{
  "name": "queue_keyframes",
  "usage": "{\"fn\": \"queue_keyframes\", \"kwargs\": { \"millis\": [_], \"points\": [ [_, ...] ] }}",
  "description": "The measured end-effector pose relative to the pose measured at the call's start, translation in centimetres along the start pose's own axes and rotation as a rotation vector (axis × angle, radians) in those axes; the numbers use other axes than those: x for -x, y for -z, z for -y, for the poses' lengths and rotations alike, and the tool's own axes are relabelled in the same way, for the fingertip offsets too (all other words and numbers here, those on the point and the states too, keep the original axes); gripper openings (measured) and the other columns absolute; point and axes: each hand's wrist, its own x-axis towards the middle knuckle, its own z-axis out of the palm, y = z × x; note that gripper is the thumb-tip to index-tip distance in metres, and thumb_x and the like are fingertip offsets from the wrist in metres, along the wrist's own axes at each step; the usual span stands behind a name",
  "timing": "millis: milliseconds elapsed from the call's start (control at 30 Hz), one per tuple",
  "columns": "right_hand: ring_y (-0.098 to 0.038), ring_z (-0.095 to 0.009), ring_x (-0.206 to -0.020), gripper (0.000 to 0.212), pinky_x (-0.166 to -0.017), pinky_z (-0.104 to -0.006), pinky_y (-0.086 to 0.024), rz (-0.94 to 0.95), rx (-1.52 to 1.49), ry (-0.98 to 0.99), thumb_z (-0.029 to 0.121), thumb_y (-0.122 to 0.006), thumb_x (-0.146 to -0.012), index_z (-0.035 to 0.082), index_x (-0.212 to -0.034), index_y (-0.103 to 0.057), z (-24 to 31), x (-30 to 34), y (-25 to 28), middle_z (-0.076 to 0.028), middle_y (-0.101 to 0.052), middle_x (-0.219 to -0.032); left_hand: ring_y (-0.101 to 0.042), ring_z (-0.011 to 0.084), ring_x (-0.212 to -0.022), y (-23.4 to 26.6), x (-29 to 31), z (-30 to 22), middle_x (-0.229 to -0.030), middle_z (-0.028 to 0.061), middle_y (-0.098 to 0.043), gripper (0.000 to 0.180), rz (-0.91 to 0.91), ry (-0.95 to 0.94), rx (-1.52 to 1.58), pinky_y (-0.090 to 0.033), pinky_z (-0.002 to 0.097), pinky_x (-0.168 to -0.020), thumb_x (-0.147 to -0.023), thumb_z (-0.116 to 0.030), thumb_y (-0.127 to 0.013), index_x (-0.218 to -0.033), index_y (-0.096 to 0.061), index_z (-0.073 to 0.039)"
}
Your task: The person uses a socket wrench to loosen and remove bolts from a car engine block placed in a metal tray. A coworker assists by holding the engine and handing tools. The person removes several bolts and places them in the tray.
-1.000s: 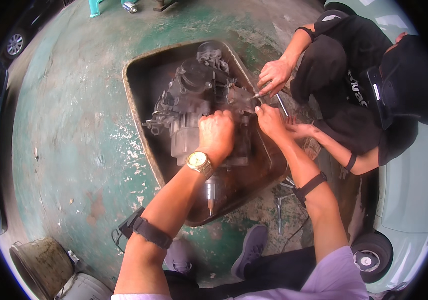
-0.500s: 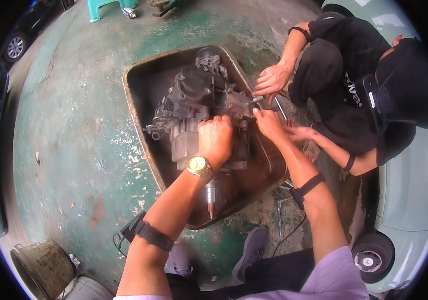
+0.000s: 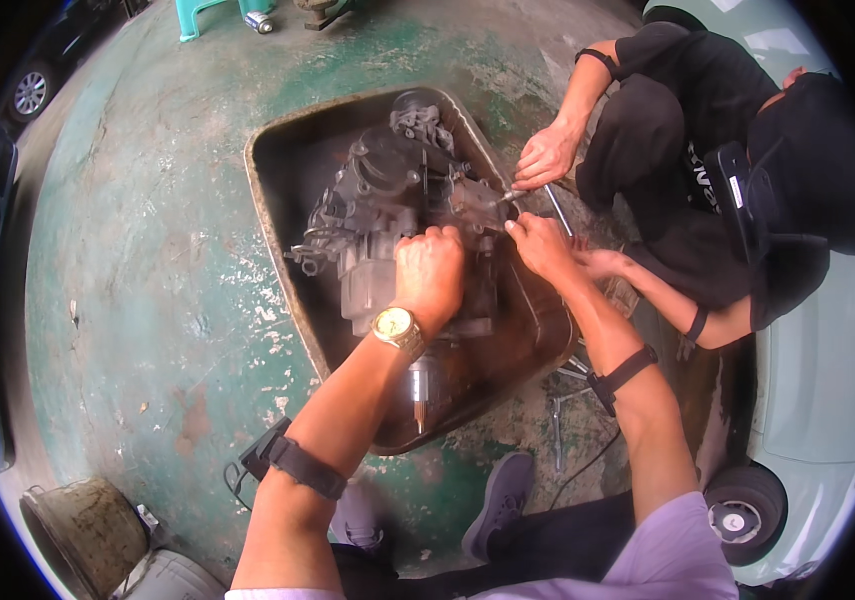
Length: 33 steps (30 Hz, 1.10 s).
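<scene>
Left hand closed over a gearbox; right hand at three o'clock, fingers curled.
Cannot tell what either grips; gearbox looks heavy, rigid, perhaps greasy, best held underneath.

The bulky metal housing is dull grey, darkening to near-black at its round cover. The tray is blackish to reddish brown, edged in tan. Green paint covers the floor, blotched grey and flecked white. The watch is gold with a pale yellow dial; the arm straps are black, the sleeve lilac, the shoes greyish mauve. The co-worker's clothes are black with white lettering. The nearer car is pale mint, the stool turquoise.
</scene>
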Motion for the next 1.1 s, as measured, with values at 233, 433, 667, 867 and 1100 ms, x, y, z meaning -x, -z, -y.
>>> {"fn": "queue_keyframes", "kwargs": {
  "millis": [233,433,667,867,1100],
  "points": [
    [-0.063,-0.047,-0.088,0.019,-0.076,-0.0509,-0.049,-0.067,-0.054,0.096,0.019,-0.065,-0.091,0.0,-0.094,-0.061,0.2,-0.2,-0.4,-0.027,-0.065,-0.084,-0.071,0.028,-0.084,-0.3,-1.1,-0.8,-0.09,0.0132,-0.069,0.02,0.067,0.112,-0.054,-0.053,0.0395,-0.077,-0.076,-0.006,-0.069,-0.094,-0.062,-0.006],
    [-0.062,-0.048,-0.089,0.024,-0.077,-0.0536,-0.049,-0.043,0.065,0.001,0.023,-0.063,-0.093,-0.001,-0.092,-0.062,0.9,-0.5,0.2,-0.028,-0.066,-0.086,-0.073,0.0289,-0.079,0.2,-1.7,-1.6,-0.087,0.0143,-0.071,0.014,0.125,0.077,-0.099,-0.057,0.04,-0.068,-0.078,-0.005,-0.068,-0.092,-0.065,-0.005],
    [-0.063,-0.048,-0.09,0.023,-0.078,-0.0538,-0.049,-0.058,-0.047,0.085,0.022,-0.064,-0.092,0.0,-0.094,-0.061,0.4,-0.2,-0.2,-0.027,-0.066,-0.087,-0.072,0.0305,-0.079,0.3,-1.5,-2.4,-0.089,0.0179,-0.069,0.022,0.095,0.052,-0.149,-0.058,0.0391,-0.066,-0.076,-0.005,-0.071,-0.095,-0.062,-0.001],
    [-0.063,-0.048,-0.09,0.02,-0.079,-0.0549,-0.049,-0.081,-0.06,0.053,0.02,-0.063,-0.092,0.001,-0.095,-0.058,0.7,-0.3,-0.3,-0.027,-0.067,-0.089,-0.072,0.0292,-0.082,0.5,-0.8,-2.0,-0.095,0.0169,-0.066,0.032,0.027,0.059,-0.187,-0.058,0.0371,-0.07,-0.074,-0.008,-0.075,-0.101,-0.058,-0.002],
    [-0.063,-0.048,-0.095,0.021,-0.08,-0.0555,-0.049,0.005,-0.061,-0.016,0.022,-0.061,-0.093,0.001,-0.092,-0.058,0.7,0.1,0.0,-0.028,-0.067,-0.096,-0.072,0.0292,-0.082,0.4,-1.3,-2.0,-0.092,0.0169,-0.068,0.025,0.073,0.091,-0.248,-0.058,0.0372,-0.07,-0.076,-0.009,-0.073,-0.097,-0.062,-0.002]
  ]
}}
